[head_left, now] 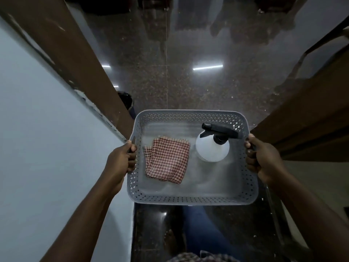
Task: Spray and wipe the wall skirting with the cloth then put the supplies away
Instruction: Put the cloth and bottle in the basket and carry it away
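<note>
Basket (190,200): we see grey plastic, matt, with walls pierced in a lattice and a smooth bottom.
Cloth (168,160): we take it for woven fabric in a red-and-white check, soft and matt.
Spray bottle (211,148): we see a smooth white plastic body with a dull sheen.
Trigger head (221,130): black plastic, matt.
Floor (198,87): we see polished speckled stone, glossy and mirroring light.
Skirting (75,59): brown and smooth, with pale scuffs.
Wall (37,129): pale paint, matt.

Fingers of left hand (120,159), right hand (264,159) partly hidden by basket (188,200) rim; checked garment (187,257) cut off below.
</note>
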